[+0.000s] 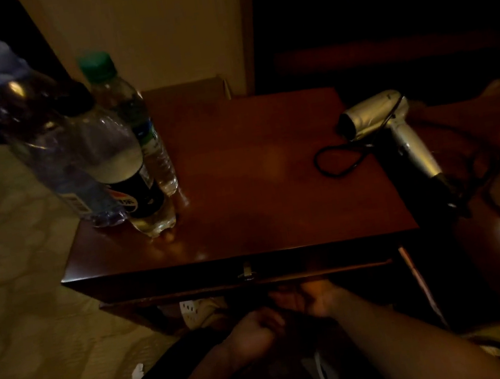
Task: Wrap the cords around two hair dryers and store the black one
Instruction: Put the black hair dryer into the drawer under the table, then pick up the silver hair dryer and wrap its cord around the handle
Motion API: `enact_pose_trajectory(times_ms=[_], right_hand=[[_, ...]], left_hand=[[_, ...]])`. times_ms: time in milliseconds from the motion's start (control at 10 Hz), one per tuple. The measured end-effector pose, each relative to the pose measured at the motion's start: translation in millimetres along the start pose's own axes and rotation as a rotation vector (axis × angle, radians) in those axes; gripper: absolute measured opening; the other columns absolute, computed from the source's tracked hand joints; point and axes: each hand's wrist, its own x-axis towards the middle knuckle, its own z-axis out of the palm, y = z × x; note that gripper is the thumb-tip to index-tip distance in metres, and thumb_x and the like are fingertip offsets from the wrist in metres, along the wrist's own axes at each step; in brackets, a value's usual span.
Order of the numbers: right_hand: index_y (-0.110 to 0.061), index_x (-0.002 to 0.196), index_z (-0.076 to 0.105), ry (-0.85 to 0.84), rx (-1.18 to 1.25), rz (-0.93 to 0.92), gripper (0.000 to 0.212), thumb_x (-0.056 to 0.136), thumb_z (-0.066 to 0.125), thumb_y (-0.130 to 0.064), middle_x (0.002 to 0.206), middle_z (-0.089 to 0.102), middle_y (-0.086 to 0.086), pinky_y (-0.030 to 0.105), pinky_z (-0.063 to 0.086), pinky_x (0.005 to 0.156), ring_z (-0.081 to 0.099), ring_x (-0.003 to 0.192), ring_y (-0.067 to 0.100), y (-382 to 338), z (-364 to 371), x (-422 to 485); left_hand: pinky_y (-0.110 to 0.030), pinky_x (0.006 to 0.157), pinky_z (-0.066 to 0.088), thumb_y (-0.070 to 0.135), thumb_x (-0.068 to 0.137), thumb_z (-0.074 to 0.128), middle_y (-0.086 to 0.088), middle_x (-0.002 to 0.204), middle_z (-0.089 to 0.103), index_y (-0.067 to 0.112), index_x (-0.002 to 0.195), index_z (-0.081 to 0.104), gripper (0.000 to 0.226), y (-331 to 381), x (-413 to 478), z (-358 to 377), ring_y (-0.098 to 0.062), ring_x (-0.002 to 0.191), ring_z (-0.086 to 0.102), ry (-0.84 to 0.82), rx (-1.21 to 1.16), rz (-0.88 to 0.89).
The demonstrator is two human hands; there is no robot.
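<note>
The silver hair dryer (396, 135) lies at the counter's (256, 172) three o'clock edge, cord (335, 160) loose. Both hands work at six o'clock below it. The left hand (254, 334) is clenched; the right hand's (317, 301) fingers are too dark to tell.

A dim, warm-lit room is shown. A dark wooden nightstand (270, 160) with a closed drawer (247, 272) is set against a beige wall (153, 31), beside a pale patterned bedspread (5, 274)

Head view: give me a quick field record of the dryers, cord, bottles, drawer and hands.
silver hair dryer: lying at nightstand's right edge
cord: unwrapped, looped on top, trailing off right
black dryer: not discernible
bottles: three, upright, back-left corner
drawer: shut
left hand: fisted below drawer, contents too dark
right hand: below drawer, grip unclear
</note>
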Motion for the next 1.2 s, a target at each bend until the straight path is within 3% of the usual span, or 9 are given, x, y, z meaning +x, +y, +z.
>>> enact_pose_trajectory(times_ms=[200, 300, 400, 500, 600, 700, 800, 900, 1200], right_hand=[[-0.003, 0.130, 0.058, 0.026, -0.681, 0.249, 0.035, 0.100, 0.045, -0.015, 0.134, 0.063, 0.021, 0.045, 0.051, 0.105, 0.063, 0.122, 0.033, 11, -2, -80], [-0.003, 0.141, 0.048, -0.008, -0.877, 0.197, 0.042, 0.104, 0.037, -0.020, 0.147, 0.052, 0.020, 0.039, 0.048, 0.104, 0.051, 0.136, 0.033, -32, 25, -145], [-0.003, 0.130, 0.051, -0.160, -0.897, 0.082, 0.038, 0.108, 0.025, -0.019, 0.130, 0.061, 0.026, 0.025, 0.052, 0.073, 0.053, 0.131, 0.039, -76, 38, -195], [-0.007, 0.108, 0.066, -0.007, -0.688, -0.359, 0.025, 0.103, 0.042, -0.011, 0.091, 0.077, 0.016, 0.027, 0.059, 0.064, 0.075, 0.075, 0.021, -124, 36, -249], [-0.013, 0.100, 0.075, 0.514, -0.596, -0.827, 0.021, 0.092, 0.057, -0.006, 0.086, 0.078, 0.003, 0.040, 0.060, 0.077, 0.074, 0.076, 0.023, -156, 9, -262], [-0.022, 0.131, 0.061, 0.942, -0.850, -0.894, 0.048, 0.084, 0.068, -0.029, 0.128, 0.064, 0.006, 0.041, 0.051, 0.097, 0.061, 0.118, 0.029, -176, -23, -241], [-0.019, 0.153, 0.027, 0.999, -1.098, -0.597, 0.081, 0.087, 0.064, -0.048, 0.151, 0.039, 0.011, 0.051, 0.037, 0.107, 0.039, 0.136, 0.036, -175, -41, -213], [-0.013, 0.156, 0.015, 1.109, -1.178, -0.579, 0.082, 0.093, 0.057, -0.042, 0.147, 0.039, 0.014, 0.048, 0.041, 0.103, 0.042, 0.131, 0.034, -165, -44, -188], [-0.009, 0.115, 0.051, 1.042, -1.048, -0.558, 0.028, 0.096, 0.050, -0.028, 0.114, 0.066, 0.013, 0.040, 0.048, 0.082, 0.064, 0.104, 0.033, -174, -33, -186]], left_hand=[[-0.018, 0.053, 0.052, -0.023, 0.079, 0.036, 0.011, 0.062, 0.067, 0.015, 0.093, 0.063, 0.049, 107, -46, 5, 0.004, 0.049, 0.062, -0.216, 0.209, 0.114], [-0.025, 0.052, 0.054, -0.017, 0.082, 0.036, 0.003, 0.069, 0.066, 0.018, 0.095, 0.063, 0.046, 172, -82, 0, -0.006, 0.051, 0.064, -0.178, 0.287, 0.243], [-0.028, 0.055, 0.052, -0.001, 0.088, 0.050, 0.003, 0.070, 0.070, 0.028, 0.095, 0.066, 0.033, 225, -116, -2, -0.009, 0.057, 0.065, 0.096, 0.256, 0.461], [-0.026, 0.058, 0.050, 0.009, 0.087, 0.057, 0.002, 0.081, 0.073, 0.033, 0.100, 0.065, 0.028, 258, -139, -1, -0.006, 0.055, 0.059, 0.384, 0.142, 0.654], [-0.019, 0.055, 0.049, 0.015, 0.086, 0.063, 0.010, 0.097, 0.067, 0.037, 0.116, 0.060, 0.037, 274, -145, -4, -0.002, 0.054, 0.058, 0.499, 0.133, 0.695], [-0.019, 0.060, 0.051, 0.023, 0.086, 0.065, 0.014, 0.111, 0.056, 0.044, 0.127, 0.052, 0.048, 283, -141, -9, -0.008, 0.071, 0.064, 0.489, 0.215, 0.629], [-0.018, 0.065, 0.046, 0.024, 0.088, 0.065, 0.014, 0.115, 0.053, 0.042, 0.130, 0.051, 0.048, 288, -134, -12, -0.011, 0.085, 0.062, 0.463, 0.235, 0.604], [-0.019, 0.070, 0.046, 0.024, 0.090, 0.064, 0.012, 0.118, 0.053, 0.039, 0.130, 0.051, 0.045, 289, -125, -19, -0.010, 0.092, 0.059, 0.450, 0.259, 0.570], [-0.020, 0.076, 0.046, 0.016, 0.092, 0.062, 0.005, 0.118, 0.059, 0.027, 0.124, 0.059, 0.035, 274, -115, -40, -0.013, 0.096, 0.062, 0.431, 0.266, 0.442]])
